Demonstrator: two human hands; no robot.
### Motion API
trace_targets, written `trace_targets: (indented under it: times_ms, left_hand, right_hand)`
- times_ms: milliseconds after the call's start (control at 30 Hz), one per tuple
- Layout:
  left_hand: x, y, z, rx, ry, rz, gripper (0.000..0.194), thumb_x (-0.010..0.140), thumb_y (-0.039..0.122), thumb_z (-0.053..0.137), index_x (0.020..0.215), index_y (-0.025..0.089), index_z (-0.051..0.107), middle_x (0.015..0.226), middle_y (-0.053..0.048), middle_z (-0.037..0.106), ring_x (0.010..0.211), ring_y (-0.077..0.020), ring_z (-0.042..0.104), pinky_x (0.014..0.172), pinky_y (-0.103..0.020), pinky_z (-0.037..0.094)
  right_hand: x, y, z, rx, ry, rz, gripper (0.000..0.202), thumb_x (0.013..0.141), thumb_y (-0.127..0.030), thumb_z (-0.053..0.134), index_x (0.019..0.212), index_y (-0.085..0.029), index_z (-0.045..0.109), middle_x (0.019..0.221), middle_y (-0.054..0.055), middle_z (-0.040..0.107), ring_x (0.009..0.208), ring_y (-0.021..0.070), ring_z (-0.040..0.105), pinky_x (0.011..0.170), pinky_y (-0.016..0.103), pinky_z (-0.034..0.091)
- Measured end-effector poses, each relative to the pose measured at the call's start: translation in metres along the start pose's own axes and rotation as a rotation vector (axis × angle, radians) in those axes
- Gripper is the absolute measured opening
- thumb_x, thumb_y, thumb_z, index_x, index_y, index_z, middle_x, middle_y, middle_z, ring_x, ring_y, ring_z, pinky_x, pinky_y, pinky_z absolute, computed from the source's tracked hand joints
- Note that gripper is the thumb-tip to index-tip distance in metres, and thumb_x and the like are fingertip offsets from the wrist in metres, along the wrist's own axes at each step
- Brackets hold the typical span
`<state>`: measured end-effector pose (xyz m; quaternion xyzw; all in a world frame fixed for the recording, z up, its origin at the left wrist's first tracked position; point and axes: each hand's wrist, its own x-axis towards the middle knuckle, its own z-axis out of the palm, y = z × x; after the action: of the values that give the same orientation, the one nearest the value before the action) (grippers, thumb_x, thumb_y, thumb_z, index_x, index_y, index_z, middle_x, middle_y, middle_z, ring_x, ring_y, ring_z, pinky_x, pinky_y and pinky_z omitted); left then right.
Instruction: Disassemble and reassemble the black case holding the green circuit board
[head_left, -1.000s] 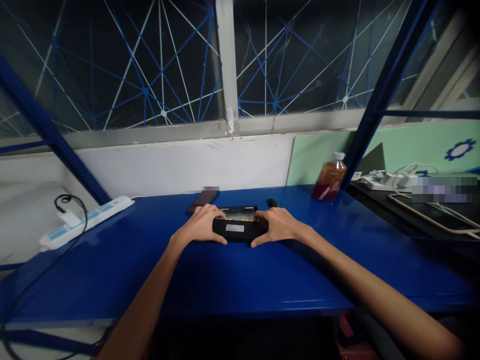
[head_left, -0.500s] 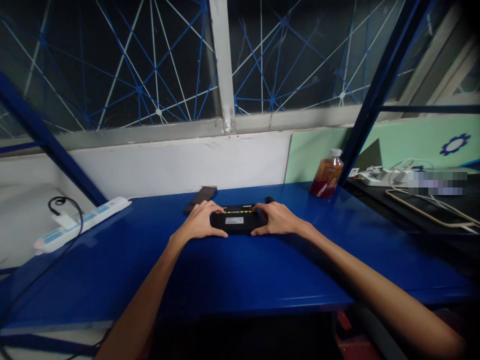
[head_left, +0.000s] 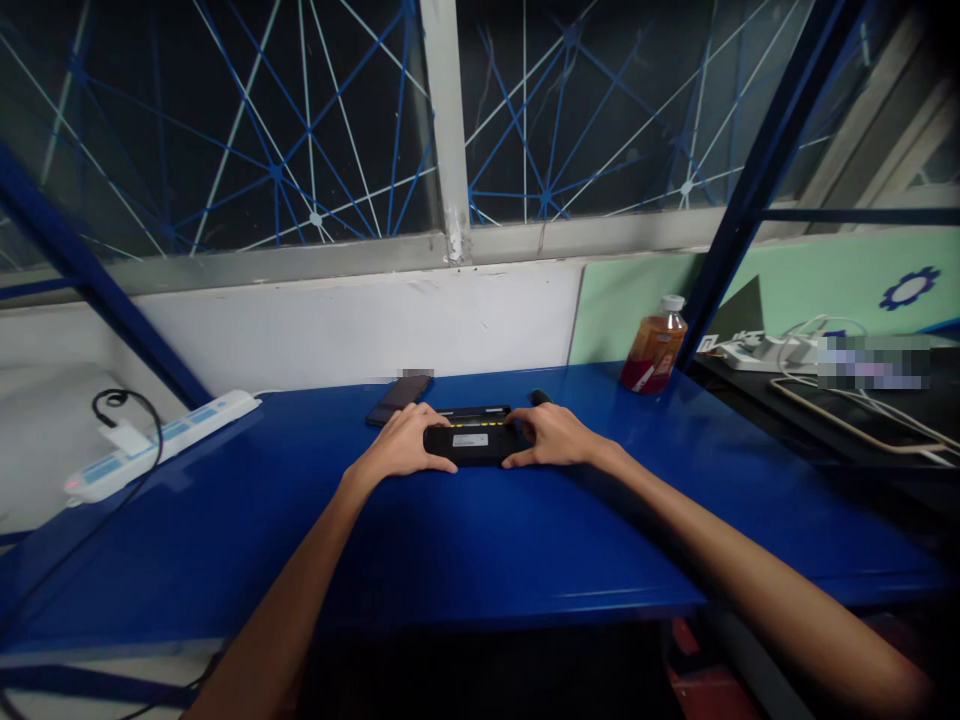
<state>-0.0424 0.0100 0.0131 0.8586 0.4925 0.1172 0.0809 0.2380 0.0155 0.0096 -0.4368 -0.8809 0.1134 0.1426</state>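
Between my two hands is a flat, dark box (head_left: 471, 452) with a pale label on its near face and a row of yellow spots along its upper part. It appears to rest on the blue table (head_left: 465, 550). My left hand (head_left: 409, 438) grips its left end, thumb on the near side and fingers over the top. At the right end my right hand (head_left: 555, 435) holds it the same way. Behind the left fingers lies a dark phone (head_left: 390, 400). A small dark object (head_left: 538, 397) shows just beyond my right hand, partly hidden, and its kind is unclear.
A white power strip (head_left: 180, 440) with a plugged-in black cable lies along the left edge. A drink bottle (head_left: 655, 348) stands at the back right by a blue post (head_left: 739, 235). Further right, white cables and a phone-like slab (head_left: 862, 415) lie on a dark surface.
Almost nothing differs. Both hands keep their hold on the dark box, and the view has shifted very slightly.
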Motion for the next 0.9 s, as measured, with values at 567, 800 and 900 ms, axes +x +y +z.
trace_targets:
  times_ms: [567, 800, 900]
  left_hand:
    - [-0.005, -0.005, -0.014, 0.023, -0.012, 0.000, 0.078, 0.061, 0.071, 0.064, 0.129, 0.034, 0.051, 0.120, -0.006, 0.053, 0.107, -0.0318, 0.047, 0.091, -0.045, 0.037]
    - [-0.009, -0.012, -0.020, 0.104, -0.053, 0.007, 0.071, 0.059, 0.070, 0.066, 0.118, 0.030, 0.062, 0.123, -0.007, 0.051, 0.113, -0.0349, 0.044, 0.094, -0.047, 0.035]
    - [-0.009, -0.012, -0.018, 0.113, -0.064, 0.004, 0.070, 0.060, 0.070, 0.066, 0.117, 0.030, 0.062, 0.124, -0.008, 0.051, 0.115, -0.0356, 0.043, 0.095, -0.048, 0.035]
  right_hand:
    - [0.000, 0.005, 0.000, -0.056, -0.016, -0.052, 0.075, 0.067, -0.067, 0.063, 0.119, -0.015, 0.057, 0.074, 0.005, 0.066, 0.063, 0.0175, 0.057, 0.051, 0.027, 0.031]
    - [-0.002, 0.009, -0.005, -0.120, -0.007, -0.052, 0.076, 0.062, -0.071, 0.064, 0.116, -0.017, 0.059, 0.077, 0.005, 0.067, 0.066, 0.0203, 0.059, 0.050, 0.027, 0.028]
    - [-0.002, 0.010, -0.005, -0.119, -0.005, -0.062, 0.075, 0.064, -0.071, 0.064, 0.116, -0.018, 0.058, 0.079, 0.005, 0.067, 0.067, 0.0199, 0.060, 0.050, 0.027, 0.029]
